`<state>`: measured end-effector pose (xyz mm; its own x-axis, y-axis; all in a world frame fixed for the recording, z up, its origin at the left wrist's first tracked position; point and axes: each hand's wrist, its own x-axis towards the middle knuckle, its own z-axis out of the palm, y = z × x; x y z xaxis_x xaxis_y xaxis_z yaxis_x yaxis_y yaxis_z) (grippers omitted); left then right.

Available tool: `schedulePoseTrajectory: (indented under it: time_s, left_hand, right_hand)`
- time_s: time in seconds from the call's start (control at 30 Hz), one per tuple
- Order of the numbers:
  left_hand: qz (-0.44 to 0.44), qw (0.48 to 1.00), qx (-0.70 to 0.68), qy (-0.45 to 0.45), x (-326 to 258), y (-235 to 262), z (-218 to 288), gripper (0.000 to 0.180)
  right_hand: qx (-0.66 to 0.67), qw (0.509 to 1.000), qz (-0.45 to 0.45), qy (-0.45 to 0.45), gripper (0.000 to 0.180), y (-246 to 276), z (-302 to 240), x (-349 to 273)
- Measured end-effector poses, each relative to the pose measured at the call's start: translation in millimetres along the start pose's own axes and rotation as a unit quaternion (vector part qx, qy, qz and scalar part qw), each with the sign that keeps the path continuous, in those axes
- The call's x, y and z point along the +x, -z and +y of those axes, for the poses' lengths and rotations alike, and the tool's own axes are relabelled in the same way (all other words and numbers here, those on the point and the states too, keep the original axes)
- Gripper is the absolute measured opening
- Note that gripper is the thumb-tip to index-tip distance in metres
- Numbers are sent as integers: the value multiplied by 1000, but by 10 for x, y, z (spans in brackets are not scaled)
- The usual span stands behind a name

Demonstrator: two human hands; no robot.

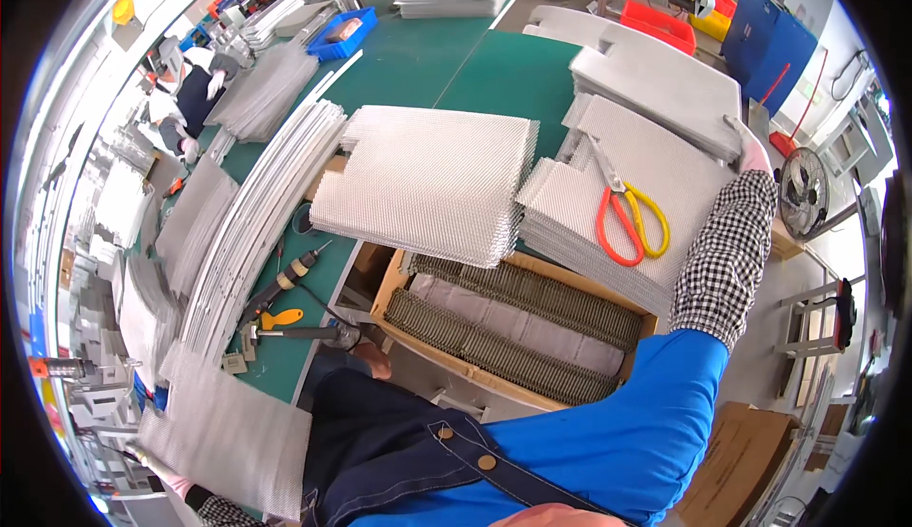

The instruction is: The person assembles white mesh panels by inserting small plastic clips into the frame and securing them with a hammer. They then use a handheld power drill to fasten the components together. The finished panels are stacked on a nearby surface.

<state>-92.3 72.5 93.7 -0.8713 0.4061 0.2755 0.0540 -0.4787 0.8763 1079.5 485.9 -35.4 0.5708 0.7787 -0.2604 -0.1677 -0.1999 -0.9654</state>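
Note:
At the lower left, my left hand (163,470) is closed on the outer edge of a silver mesh sheet (237,432), which hangs partly over the green table's near edge. My right hand (750,150) reaches far right, fingers stretched against the side edge of a stack of whitish panels (655,90). Below that stack lies a pile of mesh sheets (627,147), with scissors (622,209) with red and yellow handles on top. Another stack of mesh sheets (427,175) sits in the middle. An open wooden box (456,361) holding rows of dark, ridged pieces is in front of me.
On the green table (494,61), long white strips (266,204) lie left of centre. A power screwdriver (290,275), a yellow-handled scraper (282,319) and a hammer (313,333) are nearby. A blue tray (342,36) stands farther back. A fan (803,192) and a cardboard box (736,465) are right.

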Motion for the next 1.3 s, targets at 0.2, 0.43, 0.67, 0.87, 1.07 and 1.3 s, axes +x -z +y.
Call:
schedulePoseTrajectory:
  time_s: [0.2,0.43,0.67,0.87,1.07,1.3]
  left_hand:
    - [18,999,29,-12,-87,-133,100,83]
    - [13,999,30,-8,2,-288,6,82]
    - [12,1000,27,-4,80,-195,-7,82]
    - [0,1000,10,-7,30,-44,78,81]
    - [-36,999,-34,-5,119,-41,53,80]
    - [-39,998,-36,-19,-16,92,200,80]
  right_hand:
    - [-67,993,59,73,52,-595,-227,-666]
    - [-131,975,90,156,68,-669,-613,-763]
    - [-152,981,92,79,72,-551,-641,-722]
    - [17,990,56,126,74,-865,-681,-1115]
    - [47,995,35,79,76,-504,-421,-502]
    - [100,991,-3,88,66,-921,-629,-940]
